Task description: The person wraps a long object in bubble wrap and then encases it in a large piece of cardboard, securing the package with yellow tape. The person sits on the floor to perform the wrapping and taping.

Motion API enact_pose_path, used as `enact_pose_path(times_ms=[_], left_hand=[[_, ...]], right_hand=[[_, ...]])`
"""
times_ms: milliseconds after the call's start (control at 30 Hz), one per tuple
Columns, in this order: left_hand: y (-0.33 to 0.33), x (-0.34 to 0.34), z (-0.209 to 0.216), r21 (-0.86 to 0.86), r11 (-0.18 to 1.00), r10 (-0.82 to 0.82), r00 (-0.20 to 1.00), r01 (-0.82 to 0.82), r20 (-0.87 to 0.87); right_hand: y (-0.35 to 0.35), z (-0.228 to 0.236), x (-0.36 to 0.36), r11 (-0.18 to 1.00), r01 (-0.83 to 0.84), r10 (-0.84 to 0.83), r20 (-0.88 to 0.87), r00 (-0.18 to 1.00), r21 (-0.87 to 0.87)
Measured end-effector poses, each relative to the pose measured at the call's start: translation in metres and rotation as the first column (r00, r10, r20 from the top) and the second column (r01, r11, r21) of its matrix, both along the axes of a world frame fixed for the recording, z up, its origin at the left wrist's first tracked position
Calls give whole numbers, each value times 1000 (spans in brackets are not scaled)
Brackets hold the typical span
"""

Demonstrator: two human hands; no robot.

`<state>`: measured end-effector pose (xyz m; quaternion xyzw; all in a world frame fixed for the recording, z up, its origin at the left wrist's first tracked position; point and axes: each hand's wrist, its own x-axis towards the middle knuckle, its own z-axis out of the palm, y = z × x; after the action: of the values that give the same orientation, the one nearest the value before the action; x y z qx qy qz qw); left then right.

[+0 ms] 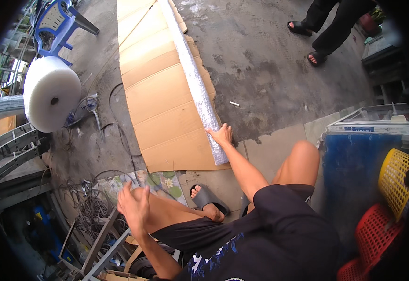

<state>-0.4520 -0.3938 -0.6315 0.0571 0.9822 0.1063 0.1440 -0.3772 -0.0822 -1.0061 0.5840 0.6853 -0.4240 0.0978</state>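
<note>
A long, narrow bundle [193, 79] in shiny silvery-white wrapping lies along the right side of a brown cardboard sheet [155, 100]. My right hand [222, 135] grips it close to its near end, thumb on one side and fingers on the other. What is inside the wrapping is hidden. Off to the left, my left hand [134, 206] hovers near my bent knee, slightly blurred, with its fingers apart and nothing in it.
A big roll of bubble wrap [52, 93] stands at left, near a blue plastic chair [57, 28]. Loose cables [92, 213] tangle by my left leg. Yellow [395, 180] and red baskets [376, 234] are at right. Another person's legs [338, 28] stand far right.
</note>
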Motion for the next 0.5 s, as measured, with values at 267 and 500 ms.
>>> enact_pose_path(times_ms=[267,500], left_hand=[[13,-175,-182,23,999,-54,827,49,559],[-85,-222,-402,-16,952,282,854,-306,437]], right_hand=[[-3,14,10,998,36,-32,80,996,-51],[-3,26,2,998,-37,45,161,986,-55]])
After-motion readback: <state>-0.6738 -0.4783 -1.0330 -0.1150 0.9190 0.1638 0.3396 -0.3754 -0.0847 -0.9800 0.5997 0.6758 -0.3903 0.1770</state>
